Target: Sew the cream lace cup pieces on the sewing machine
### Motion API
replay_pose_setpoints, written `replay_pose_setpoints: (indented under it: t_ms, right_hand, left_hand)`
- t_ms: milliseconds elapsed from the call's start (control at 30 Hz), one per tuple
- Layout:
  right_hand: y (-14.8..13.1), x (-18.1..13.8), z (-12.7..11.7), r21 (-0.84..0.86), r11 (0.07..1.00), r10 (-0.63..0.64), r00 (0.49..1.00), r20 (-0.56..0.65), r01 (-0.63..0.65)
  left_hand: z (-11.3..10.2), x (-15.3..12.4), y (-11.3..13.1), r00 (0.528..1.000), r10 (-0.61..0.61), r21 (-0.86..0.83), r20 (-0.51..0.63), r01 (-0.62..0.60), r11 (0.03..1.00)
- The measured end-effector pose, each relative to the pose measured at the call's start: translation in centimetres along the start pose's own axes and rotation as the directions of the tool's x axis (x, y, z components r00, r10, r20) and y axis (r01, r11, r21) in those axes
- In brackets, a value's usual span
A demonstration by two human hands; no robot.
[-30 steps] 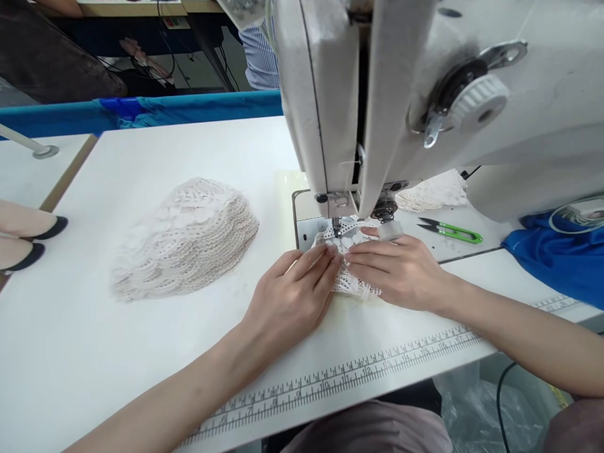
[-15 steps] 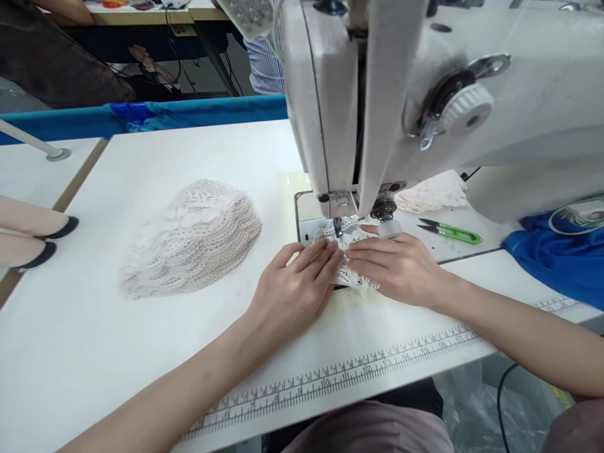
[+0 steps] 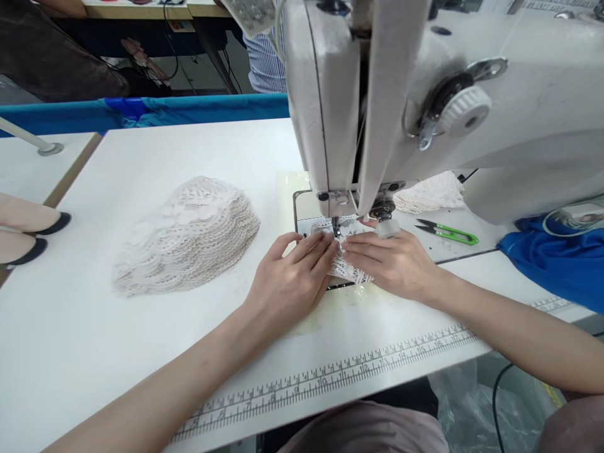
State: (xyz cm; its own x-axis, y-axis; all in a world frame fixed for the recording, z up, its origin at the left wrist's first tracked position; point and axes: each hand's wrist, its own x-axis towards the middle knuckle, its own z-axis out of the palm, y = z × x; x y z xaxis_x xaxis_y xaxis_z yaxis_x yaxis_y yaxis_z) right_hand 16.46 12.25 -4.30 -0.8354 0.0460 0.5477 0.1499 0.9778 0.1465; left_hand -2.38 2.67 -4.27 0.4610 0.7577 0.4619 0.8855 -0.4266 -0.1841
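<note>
Head view: lace (image 3: 348, 270) lies at the presser foot (image 3: 336, 226) of the sewing machine (image 3: 309, 94). My left hand (image 3: 292, 274) rests on its left part, fingers together, nearly straight; my right hand (image 3: 396, 261) likewise on its right. Whether either pinches it, I cannot tell. Lace pile (image 3: 198, 242) on table (image 3: 70, 327), well left; green snips (image 3: 453, 234) near right hand.

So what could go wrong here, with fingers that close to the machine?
The left hand and right hand rest on white lace beside the presser foot; a fingertip might get caught. The lace's openwork could snag. The green snips lie near the right hand, blades apart, and might nick it.
</note>
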Motion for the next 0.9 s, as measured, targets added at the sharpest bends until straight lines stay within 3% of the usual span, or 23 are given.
replay_pose_setpoints:
  t_ms: [300,500,900]
  right_hand:
    - [0.12,0.07,0.11,-0.042,0.999,0.002,1.0,0.012,-0.002]
    - [-0.12,-0.04,-0.07,-0.07,0.997,-0.021,0.999,0.033,0.023]
    - [0.02,-0.17,0.29,-0.09,0.996,-0.02,0.999,0.047,0.024]
  left_hand:
    - [-0.15,0.08,-0.07,1.0,-0.02,0.006,0.006,0.02,1.0]
    - [-0.67,-0.28,0.2,0.999,0.045,0.026,-0.017,-0.044,0.999]
    - [-0.17,0.0,-0.19,0.999,-0.022,-0.029,-0.029,0.021,0.999]
